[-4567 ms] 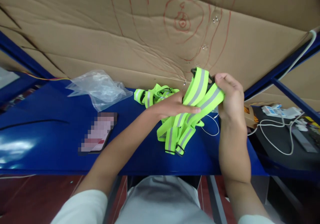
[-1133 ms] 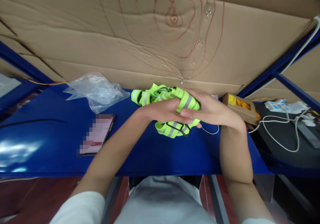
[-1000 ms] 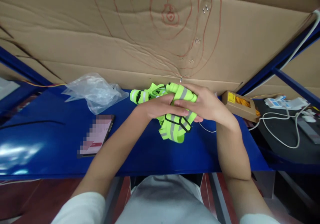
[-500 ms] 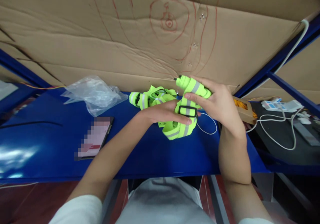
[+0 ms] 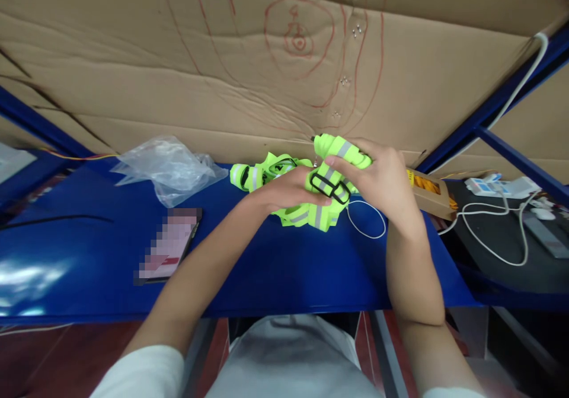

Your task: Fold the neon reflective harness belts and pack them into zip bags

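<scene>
A bundle of neon-yellow reflective straps (image 5: 331, 166) with grey stripes and a black buckle is folded up just above the blue table (image 5: 284, 267). My left hand (image 5: 288, 193) grips its lower left side, fingers curled round the folds. My right hand (image 5: 384, 178) wraps over its top and right side, fingers closed on the rolled end. A second bundle of the same reflective straps (image 5: 262, 172) lies on the table just behind my left hand.
A crumpled clear plastic bag (image 5: 166, 166) lies at the back left. A phone (image 5: 169, 244) rests flat to the left. A small cardboard box (image 5: 429, 187) and white cables (image 5: 493, 232) sit on the right. A cardboard sheet (image 5: 222, 72) walls the back.
The long hanging straps have been gathered into a compact bundle between both hands. Over the last half second the bundle dropped slightly and the buckle end was tucked closer in.
</scene>
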Tool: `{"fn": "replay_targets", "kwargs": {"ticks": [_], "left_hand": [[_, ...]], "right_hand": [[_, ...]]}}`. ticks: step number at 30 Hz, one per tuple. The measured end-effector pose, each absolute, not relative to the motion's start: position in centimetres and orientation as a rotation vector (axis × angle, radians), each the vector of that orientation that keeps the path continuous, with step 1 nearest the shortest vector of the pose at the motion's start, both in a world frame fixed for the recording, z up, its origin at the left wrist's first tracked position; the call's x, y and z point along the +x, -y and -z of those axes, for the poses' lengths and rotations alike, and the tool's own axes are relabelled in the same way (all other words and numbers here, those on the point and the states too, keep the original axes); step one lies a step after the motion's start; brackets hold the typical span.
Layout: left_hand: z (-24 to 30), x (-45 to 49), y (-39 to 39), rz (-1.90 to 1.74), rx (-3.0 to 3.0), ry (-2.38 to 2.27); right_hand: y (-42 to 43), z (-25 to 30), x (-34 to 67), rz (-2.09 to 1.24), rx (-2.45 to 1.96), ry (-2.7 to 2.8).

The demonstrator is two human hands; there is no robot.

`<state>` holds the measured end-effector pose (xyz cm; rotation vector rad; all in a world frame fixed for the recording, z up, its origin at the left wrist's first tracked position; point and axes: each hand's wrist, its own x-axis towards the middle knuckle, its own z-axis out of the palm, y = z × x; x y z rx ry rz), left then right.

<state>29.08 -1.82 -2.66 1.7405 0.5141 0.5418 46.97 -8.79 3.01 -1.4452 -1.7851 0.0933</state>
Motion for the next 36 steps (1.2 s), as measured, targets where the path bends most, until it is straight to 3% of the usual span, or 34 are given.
{"fn": "replay_targets", "kwargs": {"ticks": [9, 16, 23, 29, 32, 36], "left_hand": [[3.9, 29.5, 1.9, -0.482, 1.596, -0.51], [4.1, 29.7, 2.1, -0.492, 1.448, -0.419], [4.3, 31.8, 4.0, -0.627, 1.168, -0.417], [5.2, 33.9, 5.5, -0.956, 1.039, -0.517], [5.3, 32.6, 4.0, -0.712, 1.278, -0.442], [4.5, 30.2, 1.8, -0.402, 1.611, -0.272]], "right_hand": [[8.5, -3.2, 47.8, -0.286, -1.327, 1.779], [8.7, -3.5, 48.0, -0.214, -1.339, 1.726], [8.0, -2.4, 47.0, -0.012, -1.383, 1.643], [7.6, -1.8, 45.7, 0.034, -1.396, 1.626], [7.8, -2.4, 47.3, -0.08, -1.363, 1.687], [8.0, -2.9, 49.9, -0.535, -1.326, 1.73]]}}
